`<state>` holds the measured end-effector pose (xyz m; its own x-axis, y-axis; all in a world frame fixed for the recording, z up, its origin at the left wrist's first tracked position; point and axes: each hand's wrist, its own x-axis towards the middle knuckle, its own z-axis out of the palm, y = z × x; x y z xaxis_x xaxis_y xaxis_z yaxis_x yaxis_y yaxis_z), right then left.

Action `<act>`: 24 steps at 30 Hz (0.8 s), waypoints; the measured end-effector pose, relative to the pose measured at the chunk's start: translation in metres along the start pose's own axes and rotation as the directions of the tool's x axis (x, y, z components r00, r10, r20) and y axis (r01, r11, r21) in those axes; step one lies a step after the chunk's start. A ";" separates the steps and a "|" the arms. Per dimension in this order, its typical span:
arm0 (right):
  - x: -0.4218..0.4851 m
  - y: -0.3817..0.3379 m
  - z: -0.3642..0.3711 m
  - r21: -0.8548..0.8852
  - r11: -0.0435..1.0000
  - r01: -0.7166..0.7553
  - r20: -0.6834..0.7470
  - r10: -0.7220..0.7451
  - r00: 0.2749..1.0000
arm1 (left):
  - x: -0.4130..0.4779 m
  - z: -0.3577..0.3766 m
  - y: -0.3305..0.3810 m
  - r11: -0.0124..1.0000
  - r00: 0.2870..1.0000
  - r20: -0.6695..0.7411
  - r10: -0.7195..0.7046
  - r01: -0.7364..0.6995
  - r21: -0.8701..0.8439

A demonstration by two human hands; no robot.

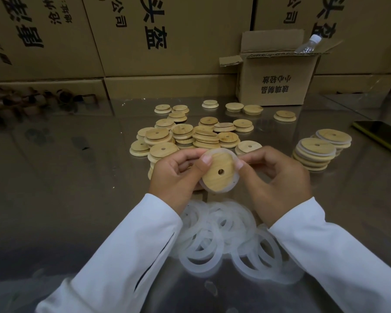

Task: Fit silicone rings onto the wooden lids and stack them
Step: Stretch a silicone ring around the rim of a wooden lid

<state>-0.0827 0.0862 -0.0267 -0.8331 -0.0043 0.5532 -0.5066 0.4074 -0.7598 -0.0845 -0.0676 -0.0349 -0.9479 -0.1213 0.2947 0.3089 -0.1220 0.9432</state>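
One round pale wooden lid [219, 171] with a centre hole, held in the air over the near edge of the lid pile and tilted toward the camera. One translucent white silicone ring [232, 154] sits round its rim, showing as a pale band all the way round.

Left hand [174, 175]: thumb pressed on the ring at the upper-left rim, fingers curled behind the lid. Right hand [278, 175]: thumb and forefinger pinch the ring's upper-right edge, the other fingers loosely curled. Both arms in white sleeves [127, 256].

Pile of bare wooden lids [190, 136] just beyond the hands: roughly thirty, overlapping too much for an exact count. Four more lie apart from it toward the open box.

Two stacks of ringed lids, touching, to the right of the hands: nearer stack [314, 152], farther stack [334, 137]. Layers per stack not countable.

Heap of loose silicone rings [212, 233] on the near table between the forearms, well over ten, tangled.

One open cardboard box [278, 82] at the back right with one clear plastic bottle [307, 45] poking out. One phone in a yellow-green case [379, 136] at the right edge, near the farther stack. Wall of printed cartons [167, 35] closes the far side.

Reflective steel table [54, 177]: widest bare stretch lies left of the hands; a narrower one lies right of the nearer stack. Blurred brown objects sit far left; cannot tell what.
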 end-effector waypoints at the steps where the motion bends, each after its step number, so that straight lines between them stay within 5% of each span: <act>1: 0.000 0.000 0.000 -0.006 1.000 -0.008 0.004 0.008 1.000 | 0.000 0.000 0.000 0.999 1.000 0.022 0.008 -0.009 0.037; 8: 0.001 0.000 0.001 -0.054 0.998 -0.021 0.137 0.028 0.990 | -0.002 0.001 -0.001 0.963 0.992 0.112 0.056 -0.083 0.256; 15: 0.010 0.000 -0.007 0.026 0.991 -0.129 0.162 0.124 0.979 | 0.001 -0.004 0.006 0.951 0.977 0.178 0.119 -0.164 0.262; 24: 0.013 -0.005 -0.011 -0.071 0.997 -0.024 0.174 0.036 0.984 | 0.002 -0.006 0.009 0.970 0.978 0.150 0.146 -0.171 0.171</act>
<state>-0.0884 0.0938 -0.0119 -0.8765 -0.1485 0.4579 -0.4698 0.4709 -0.7467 -0.0831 -0.0748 -0.0264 -0.8936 0.0117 0.4487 0.4484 0.0710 0.8910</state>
